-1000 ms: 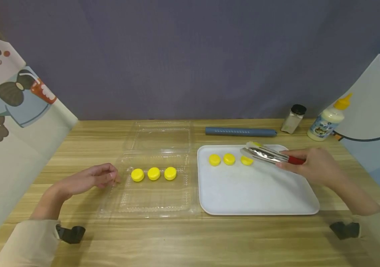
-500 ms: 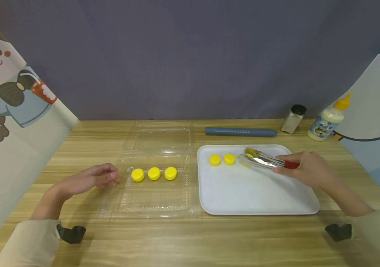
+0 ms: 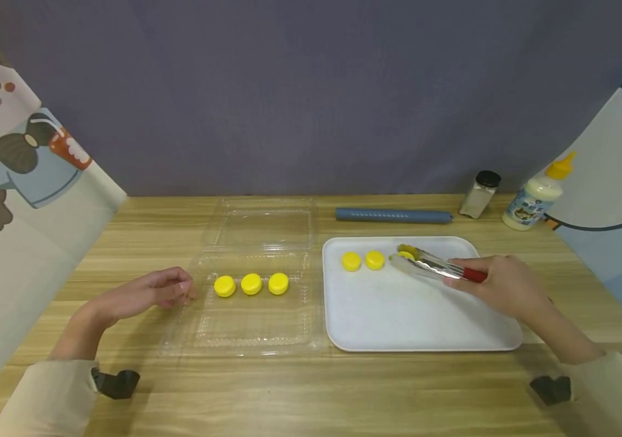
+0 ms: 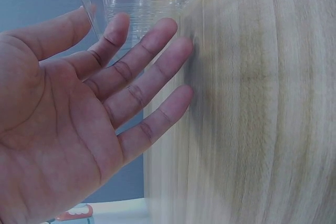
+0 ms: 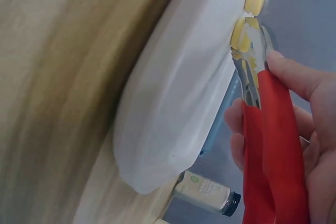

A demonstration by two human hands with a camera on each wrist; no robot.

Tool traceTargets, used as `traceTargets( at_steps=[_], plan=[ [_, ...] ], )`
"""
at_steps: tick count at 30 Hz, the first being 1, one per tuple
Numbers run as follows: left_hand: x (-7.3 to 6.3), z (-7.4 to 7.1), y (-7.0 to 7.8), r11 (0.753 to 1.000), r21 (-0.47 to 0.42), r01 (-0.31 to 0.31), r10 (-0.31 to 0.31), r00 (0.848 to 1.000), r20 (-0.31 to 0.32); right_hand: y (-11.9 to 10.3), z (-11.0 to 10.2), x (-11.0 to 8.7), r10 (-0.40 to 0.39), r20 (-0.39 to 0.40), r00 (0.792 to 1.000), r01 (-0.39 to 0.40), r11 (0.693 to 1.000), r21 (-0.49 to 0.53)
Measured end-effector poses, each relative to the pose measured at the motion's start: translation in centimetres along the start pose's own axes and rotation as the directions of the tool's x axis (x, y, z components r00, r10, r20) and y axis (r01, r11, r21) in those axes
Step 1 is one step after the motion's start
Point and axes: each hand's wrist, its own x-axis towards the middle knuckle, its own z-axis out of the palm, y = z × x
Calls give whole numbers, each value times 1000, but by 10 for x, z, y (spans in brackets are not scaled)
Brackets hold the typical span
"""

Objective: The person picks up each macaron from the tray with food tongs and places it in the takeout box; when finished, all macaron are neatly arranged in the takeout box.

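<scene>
My left hand (image 3: pixel 149 291) holds the left edge of an open clear plastic box (image 3: pixel 256 328), which passes between thumb and forefinger in the left wrist view; the other fingers (image 4: pixel 157 77) are loosely extended. Inside the box, three round yellow pieces like small cakes (image 3: pixel 251 284) sit in a row. My right hand (image 3: pixel 508 285) grips metal tongs with red handles (image 5: pixel 281 140). Their tips straddle a yellow piece (image 5: pixel 240 35) on the white tray (image 3: pixel 415 328), partly hidden by the metal. Two more yellow pieces (image 3: pixel 362 261) lie left of it.
Behind the tray lies a blue-grey stick-like box (image 3: pixel 393 215). At the back right stand a black-capped shaker jar (image 3: pixel 480 195) and a squeeze bottle with a yellow nozzle (image 3: pixel 534 197). The box's clear lid (image 3: pixel 267 227) lies folded back toward the dark curtain (image 3: pixel 311 97).
My right hand has brought the tongs left and toward me, their tips from beside the third tray piece to around it. The left hand and the box have stayed put.
</scene>
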Motion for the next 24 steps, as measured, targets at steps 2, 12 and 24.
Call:
traceTargets(
  at_steps=[2, 12, 24],
  plan=[
    [0, 0, 0, 1000, -1, 3, -3, 1000, 1, 1, 2, -1, -22, -34, 999, 22, 1000, -1],
    [0, -1, 0, 1000, 6, 3, -3, 1000, 3, 5, 2, -1, -54, -102, 993, 54, 998, 6],
    [0, -1, 0, 1000, 13, 8, -8, 1000, -3, -14, -12, -2, -110, -124, 986, 108, 994, -23]
  ],
)
